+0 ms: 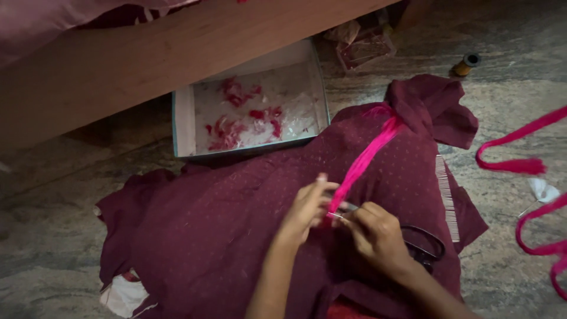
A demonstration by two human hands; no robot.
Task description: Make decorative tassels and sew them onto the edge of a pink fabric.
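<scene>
A dark maroon dotted cloth [224, 224] lies spread over my lap and the floor. A bundle of bright pink threads [366, 156] runs across it from the far right down to my hands. My left hand [307, 207] pinches the near end of the pink threads. My right hand [375, 233] holds black-handled scissors [422, 245], whose metal blades point left at the thread end between my hands.
An open shallow box [183, 127] with pink scraps and clear bits sits under a wooden bed frame [118, 65]. More pink thread bundles [520, 162] lie at the right on the stone floor. A thread spool [466, 64] and a small clear box [363, 50] sit beyond.
</scene>
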